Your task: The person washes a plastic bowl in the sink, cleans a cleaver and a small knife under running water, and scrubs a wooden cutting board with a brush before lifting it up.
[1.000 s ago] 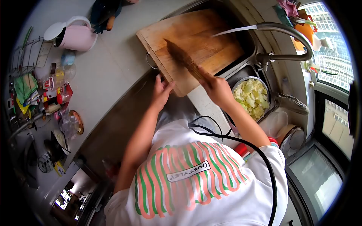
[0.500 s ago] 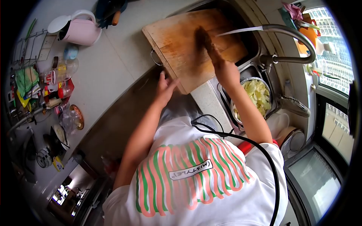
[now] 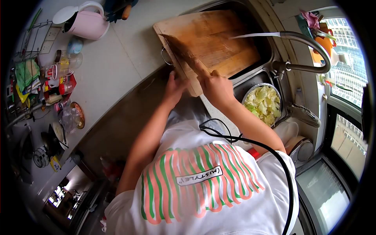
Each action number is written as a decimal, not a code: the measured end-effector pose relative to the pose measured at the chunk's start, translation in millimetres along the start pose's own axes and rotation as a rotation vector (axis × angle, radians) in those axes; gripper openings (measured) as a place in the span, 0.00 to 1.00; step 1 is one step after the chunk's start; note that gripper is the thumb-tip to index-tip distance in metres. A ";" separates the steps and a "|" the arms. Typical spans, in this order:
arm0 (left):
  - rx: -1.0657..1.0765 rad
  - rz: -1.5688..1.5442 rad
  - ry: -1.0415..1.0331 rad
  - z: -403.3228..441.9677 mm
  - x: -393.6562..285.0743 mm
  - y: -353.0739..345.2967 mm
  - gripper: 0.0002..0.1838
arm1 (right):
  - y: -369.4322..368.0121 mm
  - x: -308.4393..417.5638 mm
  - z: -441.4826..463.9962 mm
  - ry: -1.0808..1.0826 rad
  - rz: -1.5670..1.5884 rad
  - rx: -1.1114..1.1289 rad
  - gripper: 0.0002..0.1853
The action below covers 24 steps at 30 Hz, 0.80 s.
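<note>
A thick wooden cutting board lies tilted across the sink, its wet surface marked with darker patches. My right hand is closed around the wooden handle of a long brush with a dark, motion-blurred head. The brush lies over the board's left edge. At the near left corner of the board, my left hand grips its edge, fingers partly blurred. From the curved faucet, water runs onto the board. Close to my right forearm, a metal bowl of cut cabbage sits in the smaller basin.
On the counter to the left stand a pink kettle and a blue cup. Several jars and bottles crowd the far left. A black cable hangs across my shirt. Pots sit below the window at right.
My right hand has moved left and toward me, bringing the brush from the middle of the board to its left edge. My left hand stays at the near corner.
</note>
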<state>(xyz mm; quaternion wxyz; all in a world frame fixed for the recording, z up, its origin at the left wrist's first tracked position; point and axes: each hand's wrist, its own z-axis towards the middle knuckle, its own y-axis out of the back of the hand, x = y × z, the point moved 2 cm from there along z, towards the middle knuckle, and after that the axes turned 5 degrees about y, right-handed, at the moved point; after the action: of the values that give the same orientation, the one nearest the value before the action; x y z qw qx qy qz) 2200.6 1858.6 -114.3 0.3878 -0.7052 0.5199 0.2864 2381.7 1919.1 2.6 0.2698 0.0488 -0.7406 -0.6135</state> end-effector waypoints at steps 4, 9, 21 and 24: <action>0.023 -0.019 -0.031 -1.5 -1.0 -0.4 0.34 | -42.9 -73.6 32.6 -0.304 -0.039 -0.023 0.30; -0.005 0.033 0.016 1.9 8.0 6.6 0.33 | 2.9 -27.1 11.3 -0.127 0.035 -0.047 0.32; 0.046 -0.012 -0.083 1.4 1.6 0.8 0.34 | -8.2 -175.9 14.8 -0.588 0.092 -0.056 0.28; 0.039 -0.046 -0.052 0.4 -2.8 -1.5 0.37 | -8.2 -175.8 -3.8 -0.496 0.313 -0.045 0.30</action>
<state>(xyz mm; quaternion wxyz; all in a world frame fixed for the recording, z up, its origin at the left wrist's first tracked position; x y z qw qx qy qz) 2201.2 1860.6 -111.8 0.4212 -0.7015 0.4990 0.2854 2530.7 1984.6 -64.5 0.1728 -0.2236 -0.7686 -0.5739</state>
